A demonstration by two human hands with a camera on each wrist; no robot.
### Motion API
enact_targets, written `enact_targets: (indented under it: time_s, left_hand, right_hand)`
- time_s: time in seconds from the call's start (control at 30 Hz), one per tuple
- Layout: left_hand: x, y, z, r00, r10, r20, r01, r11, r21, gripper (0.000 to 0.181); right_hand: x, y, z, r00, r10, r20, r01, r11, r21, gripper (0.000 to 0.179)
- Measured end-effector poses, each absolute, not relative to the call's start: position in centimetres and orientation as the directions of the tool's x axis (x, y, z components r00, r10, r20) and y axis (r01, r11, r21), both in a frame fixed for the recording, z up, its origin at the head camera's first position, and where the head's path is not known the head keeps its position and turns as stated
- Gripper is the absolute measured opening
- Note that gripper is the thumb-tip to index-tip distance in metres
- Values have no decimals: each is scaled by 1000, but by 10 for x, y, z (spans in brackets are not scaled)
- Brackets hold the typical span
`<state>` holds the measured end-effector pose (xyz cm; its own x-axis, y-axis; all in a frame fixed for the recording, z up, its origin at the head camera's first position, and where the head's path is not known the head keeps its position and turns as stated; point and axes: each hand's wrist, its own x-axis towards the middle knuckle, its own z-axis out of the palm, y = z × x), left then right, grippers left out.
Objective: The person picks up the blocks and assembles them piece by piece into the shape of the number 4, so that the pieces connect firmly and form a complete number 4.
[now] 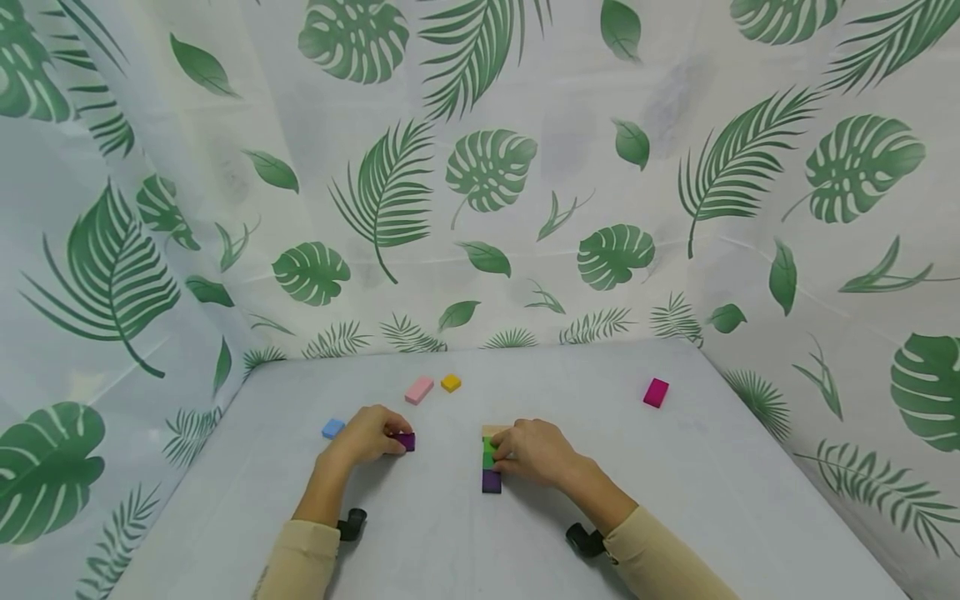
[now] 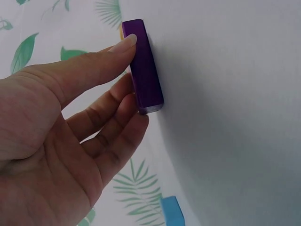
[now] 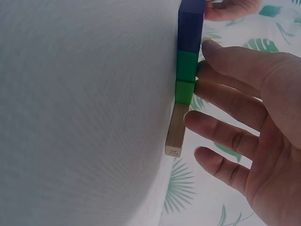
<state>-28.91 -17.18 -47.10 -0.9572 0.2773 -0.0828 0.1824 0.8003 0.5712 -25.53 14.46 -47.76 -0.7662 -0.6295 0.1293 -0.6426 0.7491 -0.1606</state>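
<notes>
My left hand (image 1: 367,433) pinches a purple block (image 2: 146,70) between thumb and fingers, low over the table. A light blue block (image 1: 333,428) lies just left of that hand. Right of it a line of blocks runs away from me: a dark violet block (image 1: 491,482) nearest, then a green block (image 3: 187,66), a light green block (image 3: 185,92) and a plain wooden block (image 3: 177,129). The fingertips of my right hand (image 1: 542,452) rest along this line, fingers spread and fairly straight, the thumb where dark violet meets green.
Farther back on the white table (image 1: 570,383) lie a pink block (image 1: 419,390) and a yellow block (image 1: 451,382). A magenta block (image 1: 656,392) sits to the far right. Leaf-patterned cloth walls (image 1: 517,317) close in the back and both sides.
</notes>
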Motion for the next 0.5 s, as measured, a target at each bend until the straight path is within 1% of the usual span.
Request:
enact_targets:
  time_s: [0.3, 0.5]
  left_hand:
    - [-290, -166, -472, -959, 269, -85, 175, 804, 568, 22]
    - [-290, -163, -471, -956, 286, -66, 200, 801, 564, 23]
  right_hand:
    - [-255, 145, -476, -764, -631, 137, -645, 746, -164, 19]
    - [-254, 145, -476, -761, -636, 130, -649, 745, -154, 19]
